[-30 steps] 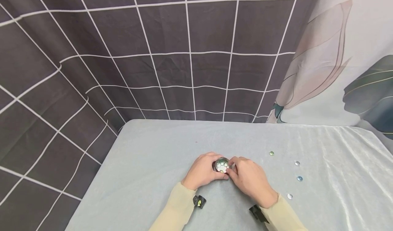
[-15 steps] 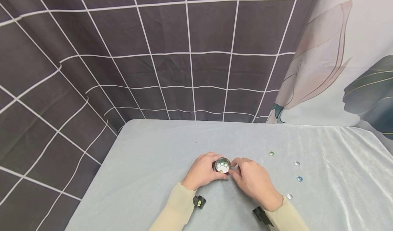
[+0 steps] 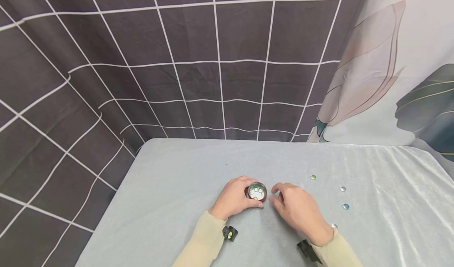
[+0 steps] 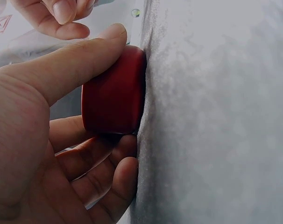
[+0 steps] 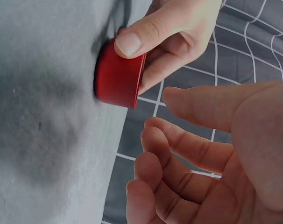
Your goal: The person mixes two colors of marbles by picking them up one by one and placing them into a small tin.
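My left hand (image 3: 232,198) grips a small round red cup (image 4: 114,93) standing on the cloth, with the thumb on one side and fingers on the other. Seen from above in the head view, the cup's inside (image 3: 258,195) looks silvery, and several small glass-like pieces lie in it. Just right of the cup, and apart from it, is my right hand (image 3: 299,208). Its fingers are loosely bent in the right wrist view, and nothing is between the thumb and fingertips.
On the grey cloth (image 3: 177,180) to the right lie flat glass gems: a green one (image 3: 313,177), a clear one (image 3: 342,189), a blue one (image 3: 345,206) and another clear one (image 3: 334,226) partly behind the right wrist. A dark gridded curtain (image 3: 198,81) hangs behind.
My right hand has drawn back from the cup's rim toward the right, its fingertips parting from it. The left hand and the cup have stayed in place.
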The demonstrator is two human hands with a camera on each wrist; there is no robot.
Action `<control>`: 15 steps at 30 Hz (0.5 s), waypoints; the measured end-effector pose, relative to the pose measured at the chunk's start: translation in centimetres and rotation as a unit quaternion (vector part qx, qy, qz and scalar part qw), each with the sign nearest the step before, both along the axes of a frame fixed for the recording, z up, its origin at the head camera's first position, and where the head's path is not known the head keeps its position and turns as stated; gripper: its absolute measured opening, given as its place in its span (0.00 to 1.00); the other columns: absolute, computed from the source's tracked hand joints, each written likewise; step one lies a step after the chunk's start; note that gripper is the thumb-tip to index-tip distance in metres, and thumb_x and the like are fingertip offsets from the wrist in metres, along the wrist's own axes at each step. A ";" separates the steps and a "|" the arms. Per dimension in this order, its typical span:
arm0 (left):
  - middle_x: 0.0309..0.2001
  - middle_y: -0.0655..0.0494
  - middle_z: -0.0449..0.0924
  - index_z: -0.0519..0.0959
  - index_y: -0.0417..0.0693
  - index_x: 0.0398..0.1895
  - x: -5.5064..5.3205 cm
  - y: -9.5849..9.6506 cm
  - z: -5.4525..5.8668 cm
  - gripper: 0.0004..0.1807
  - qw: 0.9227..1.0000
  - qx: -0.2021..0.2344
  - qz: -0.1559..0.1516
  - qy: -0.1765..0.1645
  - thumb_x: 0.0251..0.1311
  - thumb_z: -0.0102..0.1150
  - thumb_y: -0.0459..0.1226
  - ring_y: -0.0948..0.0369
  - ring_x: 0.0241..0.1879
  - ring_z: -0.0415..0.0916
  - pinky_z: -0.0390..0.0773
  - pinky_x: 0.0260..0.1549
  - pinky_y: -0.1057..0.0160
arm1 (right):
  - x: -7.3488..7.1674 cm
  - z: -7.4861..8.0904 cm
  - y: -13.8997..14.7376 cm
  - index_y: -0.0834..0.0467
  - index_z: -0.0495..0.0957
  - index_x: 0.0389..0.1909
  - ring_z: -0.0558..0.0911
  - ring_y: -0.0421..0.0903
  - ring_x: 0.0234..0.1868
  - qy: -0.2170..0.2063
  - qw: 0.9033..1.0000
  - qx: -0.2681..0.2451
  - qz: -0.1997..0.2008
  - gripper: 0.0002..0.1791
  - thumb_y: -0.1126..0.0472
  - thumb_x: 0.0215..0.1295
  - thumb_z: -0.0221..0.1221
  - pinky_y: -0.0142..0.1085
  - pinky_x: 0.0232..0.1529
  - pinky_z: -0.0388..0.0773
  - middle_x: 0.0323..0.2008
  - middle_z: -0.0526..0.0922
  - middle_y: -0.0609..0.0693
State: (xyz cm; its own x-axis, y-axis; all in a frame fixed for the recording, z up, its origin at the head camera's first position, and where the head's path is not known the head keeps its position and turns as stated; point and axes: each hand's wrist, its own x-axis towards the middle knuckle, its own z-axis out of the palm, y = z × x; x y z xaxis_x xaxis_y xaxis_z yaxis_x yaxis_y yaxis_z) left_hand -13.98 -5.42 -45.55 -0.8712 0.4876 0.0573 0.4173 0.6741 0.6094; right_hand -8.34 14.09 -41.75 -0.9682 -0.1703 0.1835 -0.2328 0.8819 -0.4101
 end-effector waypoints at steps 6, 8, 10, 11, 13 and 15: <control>0.54 0.62 0.83 0.84 0.54 0.55 0.0 -0.1 0.0 0.31 1.000 0.004 -0.002 0.006 0.46 0.80 0.50 0.64 0.53 0.78 0.75 0.56 0.63 | 0.1 0.1 0.7 0.55 0.83 0.36 0.68 0.37 0.20 0.008 1.000 -0.003 0.002 0.08 0.60 0.57 0.71 0.35 0.21 0.69 0.21 0.71 0.40; 0.53 0.62 0.83 0.84 0.54 0.55 0.0 -0.1 0.0 0.30 1.000 0.006 -0.003 0.007 0.45 0.80 0.50 0.64 0.53 0.78 0.75 0.56 0.64 | 0.1 0.1 0.8 0.55 0.83 0.36 0.68 0.36 0.20 0.012 1.000 -0.002 0.002 0.07 0.60 0.57 0.70 0.35 0.21 0.69 0.21 0.71 0.40; 0.53 0.62 0.83 0.84 0.54 0.55 0.0 -0.1 0.0 0.31 1.000 0.005 -0.004 0.007 0.45 0.80 0.50 0.64 0.53 0.78 0.74 0.56 0.64 | 0.1 0.1 1.0 0.54 0.83 0.35 0.68 0.36 0.20 0.015 1.000 -0.002 0.001 0.07 0.60 0.57 0.70 0.35 0.21 0.68 0.21 0.71 0.39; 0.53 0.62 0.83 0.84 0.54 0.55 0.0 -0.1 0.0 0.31 1.000 0.005 -0.005 0.007 0.45 0.80 0.50 0.64 0.53 0.78 0.74 0.57 0.64 | 0.2 0.1 1.1 0.54 0.83 0.35 0.68 0.36 0.20 0.016 1.000 -0.003 0.002 0.07 0.60 0.57 0.70 0.35 0.21 0.69 0.21 0.71 0.39; 0.53 0.62 0.83 0.84 0.54 0.55 0.1 -0.1 0.0 0.31 1.000 0.005 -0.005 0.009 0.45 0.80 0.50 0.64 0.53 0.78 0.75 0.56 0.64 | 0.2 0.1 1.3 0.54 0.83 0.34 0.68 0.36 0.20 0.018 1.000 -0.004 0.002 0.07 0.60 0.57 0.70 0.35 0.22 0.69 0.20 0.70 0.38; 0.53 0.62 0.83 0.84 0.54 0.55 0.1 -0.1 0.0 0.31 1.000 0.004 -0.004 0.010 0.45 0.80 0.51 0.63 0.53 0.78 0.74 0.57 0.64 | 0.3 0.1 1.6 0.55 0.83 0.34 0.68 0.36 0.20 0.020 1.000 -0.005 0.003 0.06 0.60 0.57 0.70 0.35 0.22 0.69 0.20 0.70 0.38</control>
State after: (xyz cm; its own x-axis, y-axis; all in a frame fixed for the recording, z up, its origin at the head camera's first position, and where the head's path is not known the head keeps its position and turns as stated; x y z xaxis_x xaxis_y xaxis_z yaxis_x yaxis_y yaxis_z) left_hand -13.91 -5.48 -45.59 -0.8656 0.4945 0.0793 0.4355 0.6650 0.6067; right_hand -8.05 15.65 -41.70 -0.9592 -0.1736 0.2232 -0.2540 0.8759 -0.4102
